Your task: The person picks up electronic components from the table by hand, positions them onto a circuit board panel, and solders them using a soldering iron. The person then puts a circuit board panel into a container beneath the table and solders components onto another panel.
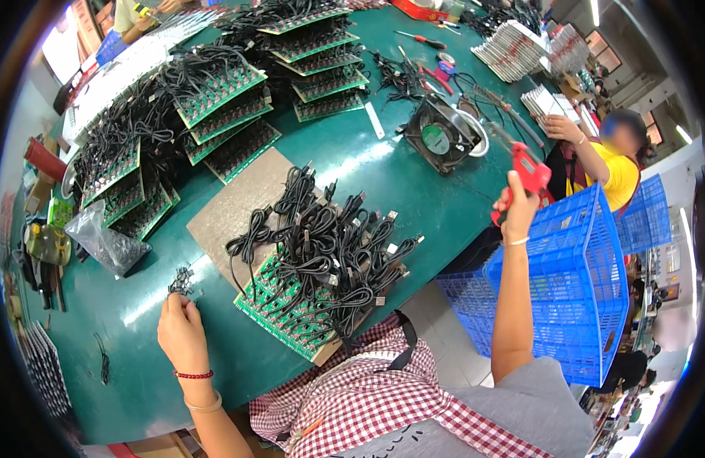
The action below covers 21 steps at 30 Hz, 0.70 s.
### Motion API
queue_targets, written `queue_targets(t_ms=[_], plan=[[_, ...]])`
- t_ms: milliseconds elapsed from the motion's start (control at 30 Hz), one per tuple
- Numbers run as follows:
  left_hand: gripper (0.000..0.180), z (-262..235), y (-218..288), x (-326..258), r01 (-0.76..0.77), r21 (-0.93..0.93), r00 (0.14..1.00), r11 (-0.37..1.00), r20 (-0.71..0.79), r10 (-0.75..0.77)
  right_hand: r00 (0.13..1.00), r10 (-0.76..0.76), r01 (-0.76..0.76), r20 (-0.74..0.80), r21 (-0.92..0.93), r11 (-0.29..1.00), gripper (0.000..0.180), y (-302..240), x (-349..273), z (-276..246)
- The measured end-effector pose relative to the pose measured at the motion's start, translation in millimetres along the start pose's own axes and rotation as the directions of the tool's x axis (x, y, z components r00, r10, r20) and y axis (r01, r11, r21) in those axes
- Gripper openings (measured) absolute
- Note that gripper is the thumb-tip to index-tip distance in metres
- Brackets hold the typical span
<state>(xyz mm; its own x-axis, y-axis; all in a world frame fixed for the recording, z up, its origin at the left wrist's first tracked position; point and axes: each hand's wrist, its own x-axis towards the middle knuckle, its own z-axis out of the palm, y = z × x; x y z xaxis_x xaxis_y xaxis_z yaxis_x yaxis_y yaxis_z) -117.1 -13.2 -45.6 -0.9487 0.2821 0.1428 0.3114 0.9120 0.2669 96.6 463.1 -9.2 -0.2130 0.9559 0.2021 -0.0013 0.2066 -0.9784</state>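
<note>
Red pistol-shaped tool (527, 172), apparently a powered driver: held up in the right hand (515, 210), off the tabletop's (413, 183) right edge, above the blue plastic crate (578, 282). Grip is fully closed around the handle, tip pointing up and away.

Small dark parts (181, 281), a loose cluster on the green tabletop at lower left. Left hand (181, 330) rests at them, fingertips pinched in among the pieces; too small to tell whether one is actually held or only touched.

Between the hands: a green circuit board (285, 311) lying on a board backing, covered by a heap of black cables (322, 244) with metal plugs. A brown cardboard sheet (234, 206) sits just behind it.

Further out: stacks of more green boards with cables (215, 99), a square cooling fan (438, 136), a clear plastic bag (104, 240) at left. A second person in a yellow shirt (616, 174) works at the far right.

Risks, as judged:
- Tool is raised over open floor and crate; a loosened grip drops it off the tabletop.
- Attention is split between two hands set well apart; the tiny parts could scatter or roll if the left fingers nudge the cluster.
- The cable heap hides much of the board; bringing the tool tip in could snag a cable and drag the board toward the edge.
- Swinging the tool outward puts it near the neighbour.
</note>
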Motion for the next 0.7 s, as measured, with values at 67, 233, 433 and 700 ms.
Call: queue_targets(t_ms=[67, 233, 433, 700], plan=[[0.006, -3.2, -2.2, -2.4, 0.005, -0.022, 1.000, 1.000, -0.013, -0.005, 0.999, -0.005, 0.002, 0.032, 0.077, 0.997, 0.019, -3.4, 3.9, -8.1], [0.004, -11.5, 0.8, -4.1, 0.034, -0.121, 0.995, 0.992, -0.091, -0.045, 0.995, 0.075, -0.074, -0.073, 0.027, 0.997, 0.021, -6.4, -7.0, -2.6], [0.003, -25.3, -6.3, -15.7, 0.146, -0.485, 0.988, 0.862, 0.023, -0.154, 0.983, 0.038, -0.116, 0.177, 0.450, 0.886, 0.027, -55.3, -75.2, -8.3], [0.007, 1.5, -18.1, -17.4, -0.103, -0.347, 0.976, 0.932, -0.217, 0.027, 0.937, -0.150, 0.060, 0.315, 0.278, 0.959, 0.029, -78.8, -97.1, 19.6]])
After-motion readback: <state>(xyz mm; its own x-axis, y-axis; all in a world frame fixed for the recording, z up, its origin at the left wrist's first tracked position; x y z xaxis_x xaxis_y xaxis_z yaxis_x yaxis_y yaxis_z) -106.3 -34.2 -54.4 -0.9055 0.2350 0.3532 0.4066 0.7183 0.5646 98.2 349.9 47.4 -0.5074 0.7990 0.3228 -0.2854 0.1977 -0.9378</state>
